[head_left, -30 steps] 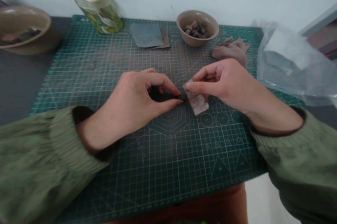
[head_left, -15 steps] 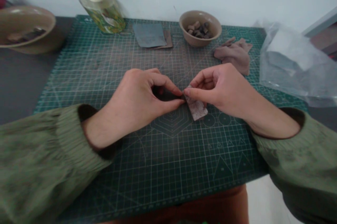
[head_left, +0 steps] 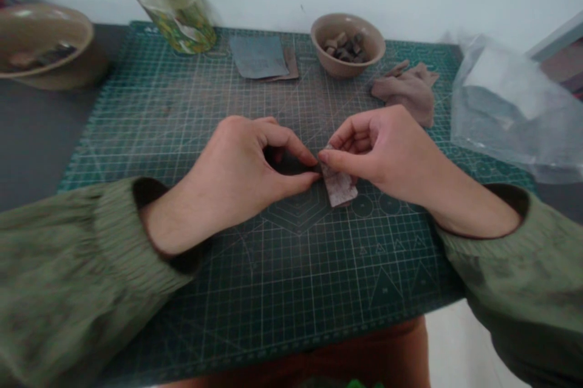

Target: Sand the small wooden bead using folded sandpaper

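In the head view, the left hand [head_left: 237, 169] reaches in over the mat [head_left: 273, 279], its thumb and forefinger pinched on a small dark piece [head_left: 319, 168], mostly hidden by the fingertips. The right hand [head_left: 380, 148] clamps the upper end of a worn, pale strip [head_left: 339, 186] between thumb and fingers; the strip slants down and its lower end hangs free of the fingers. The piece is right beside the strip's left edge, near the middle of the mat; whether the two touch is too blurred to tell.

Beyond the hands, at the back of the mat, a bottle [head_left: 184, 27] with a pale top stands at the left. To its right lies a grey sheet [head_left: 259, 57] over a brown sheet [head_left: 291, 64], then comes a bowl [head_left: 348, 66] of small brown and dark chunks [head_left: 347, 48]. A crumpled cloth [head_left: 407, 91] lies just beyond the right hand. A clear bag [head_left: 510, 108] lies at the far right, partly over the mat, and a larger bowl [head_left: 82, 69] sits off the mat at the left.
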{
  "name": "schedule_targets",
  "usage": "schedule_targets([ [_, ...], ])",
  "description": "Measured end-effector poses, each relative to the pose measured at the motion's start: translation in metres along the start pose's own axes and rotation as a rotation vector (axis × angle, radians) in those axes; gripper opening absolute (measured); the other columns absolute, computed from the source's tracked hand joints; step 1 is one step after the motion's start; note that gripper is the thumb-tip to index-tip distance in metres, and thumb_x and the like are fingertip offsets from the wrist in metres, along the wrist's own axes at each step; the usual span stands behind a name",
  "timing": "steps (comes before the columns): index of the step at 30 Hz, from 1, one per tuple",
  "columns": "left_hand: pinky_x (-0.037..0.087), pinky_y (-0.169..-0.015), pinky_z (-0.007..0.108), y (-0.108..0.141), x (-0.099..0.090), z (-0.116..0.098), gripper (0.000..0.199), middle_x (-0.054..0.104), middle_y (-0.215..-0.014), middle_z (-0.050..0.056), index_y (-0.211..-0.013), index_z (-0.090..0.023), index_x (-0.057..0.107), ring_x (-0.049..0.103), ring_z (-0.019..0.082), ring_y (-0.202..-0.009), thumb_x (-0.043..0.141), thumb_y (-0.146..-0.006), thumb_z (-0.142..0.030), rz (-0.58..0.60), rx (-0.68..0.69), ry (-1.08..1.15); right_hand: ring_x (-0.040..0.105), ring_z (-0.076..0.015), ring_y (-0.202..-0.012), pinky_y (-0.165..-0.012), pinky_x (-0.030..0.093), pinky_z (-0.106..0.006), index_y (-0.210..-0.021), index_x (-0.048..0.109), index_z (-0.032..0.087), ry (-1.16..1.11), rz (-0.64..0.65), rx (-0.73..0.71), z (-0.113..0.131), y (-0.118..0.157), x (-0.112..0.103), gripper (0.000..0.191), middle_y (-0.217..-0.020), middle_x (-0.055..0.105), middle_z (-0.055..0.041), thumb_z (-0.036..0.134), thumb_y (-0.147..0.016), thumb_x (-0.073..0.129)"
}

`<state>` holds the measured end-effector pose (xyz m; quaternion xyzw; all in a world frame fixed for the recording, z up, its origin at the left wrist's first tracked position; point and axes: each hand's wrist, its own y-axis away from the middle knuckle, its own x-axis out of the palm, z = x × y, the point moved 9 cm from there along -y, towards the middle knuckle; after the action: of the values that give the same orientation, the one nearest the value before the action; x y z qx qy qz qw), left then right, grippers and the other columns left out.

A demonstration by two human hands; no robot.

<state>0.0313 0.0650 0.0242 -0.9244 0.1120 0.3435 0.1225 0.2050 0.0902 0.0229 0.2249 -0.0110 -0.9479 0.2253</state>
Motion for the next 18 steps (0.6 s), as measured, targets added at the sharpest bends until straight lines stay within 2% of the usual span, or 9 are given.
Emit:
schedule_targets([
  [7,0.051,-0.081,0.038,-0.0006,0.0025,0.0012,0.011,0.083,-0.088,0.0,-0.094,-0.031,0.093,0.072,0.021,-0.082,0.093,-0.088,-0.04,0.009,0.004,0.025,0.078,-0.0188,-0.06,-0.051,0.06,-0.027,-0.079,0.079,0.022,-0.007,-0.002,0.004,0.001,0.0021,-0.0001,0.019,-0.071,0.083,-0.0025,0.016,-0.09,0.094],
  [15,0.049,-0.075,0.038,-0.0028,0.0012,0.0026,0.014,0.081,-0.087,0.0,-0.094,-0.032,0.094,0.07,0.02,-0.079,0.094,-0.085,-0.042,0.024,-0.018,0.002,0.08,-0.0213,-0.063,-0.054,0.062,-0.031,-0.081,0.081,0.022,0.02,0.032,-0.021,-0.0008,0.0032,0.0013,0.018,-0.075,0.085,-0.0042,0.025,-0.089,0.098],
  [18,0.048,-0.075,0.037,-0.0036,0.0016,0.0028,0.013,0.082,-0.087,-0.001,-0.095,-0.032,0.094,0.071,0.019,-0.079,0.093,-0.085,-0.041,0.026,-0.019,0.001,0.079,-0.0213,-0.063,-0.055,0.061,-0.031,-0.08,0.081,0.022,0.052,-0.002,-0.047,0.0016,0.003,-0.0017,0.018,-0.074,0.084,-0.0041,0.022,-0.088,0.097],
])
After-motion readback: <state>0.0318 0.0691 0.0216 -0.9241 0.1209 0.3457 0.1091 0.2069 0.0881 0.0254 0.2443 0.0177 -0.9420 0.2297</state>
